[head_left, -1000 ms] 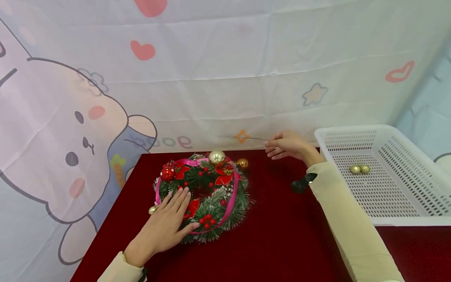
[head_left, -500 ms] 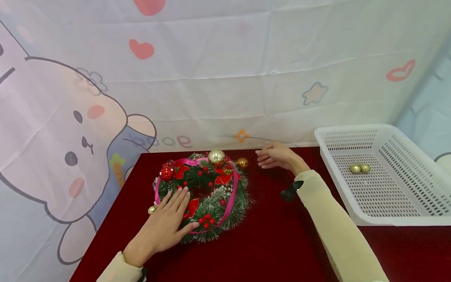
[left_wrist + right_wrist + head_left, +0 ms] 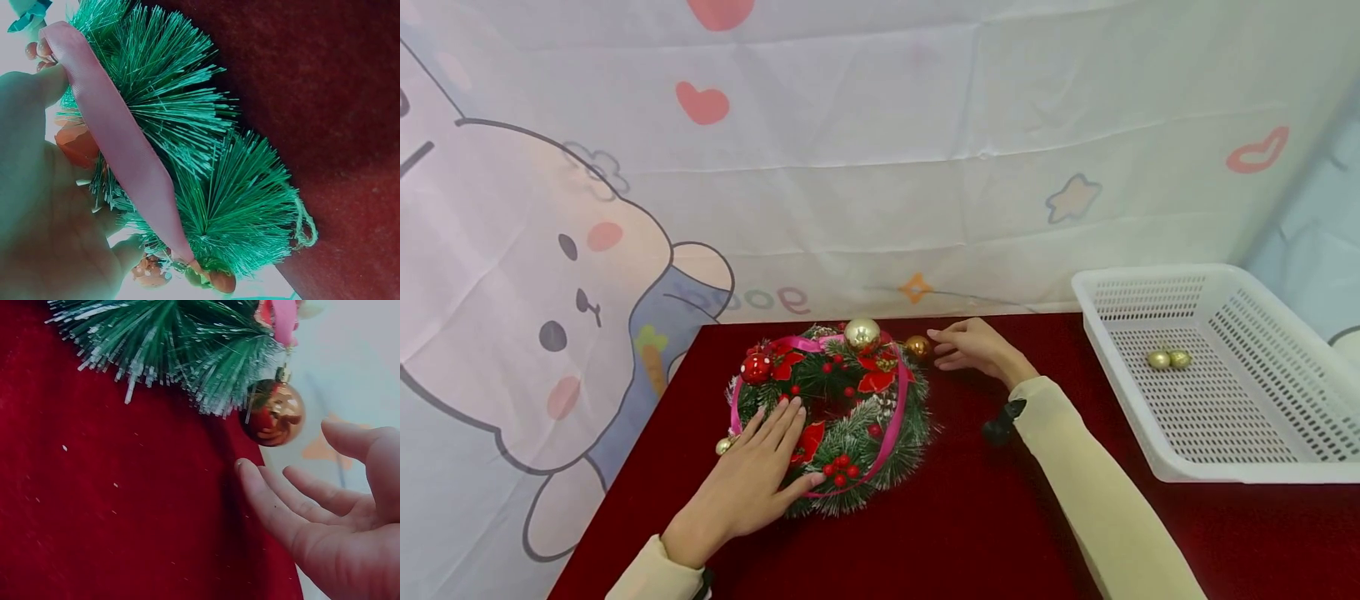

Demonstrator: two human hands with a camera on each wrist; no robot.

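Note:
A green frosted Christmas wreath (image 3: 850,433) with red poinsettias, berries and a pink ribbon (image 3: 891,429) lies on the red cloth. My left hand (image 3: 748,483) rests on its front-left part with fingers straight; the left wrist view shows the ribbon (image 3: 119,137) passing by the palm. At the wreath's back right hangs an orange-gold bauble (image 3: 275,415). Just right of it is my right hand (image 3: 976,348), thumb and fingers apart, with a small gap to the bauble in the right wrist view. A pale gold bauble (image 3: 862,335) and a red dotted bauble (image 3: 756,368) sit on the wreath.
To the right stands a white perforated plastic basket (image 3: 1157,442) with two small gold balls (image 3: 1159,359) inside. A printed cloth backdrop (image 3: 865,208) rises behind the table's back edge. Another small gold ball (image 3: 723,447) shows at the wreath's left side.
My right hand has moved left and slightly down, from near the backdrop to beside the orange-gold bauble. My left hand has stayed on the wreath.

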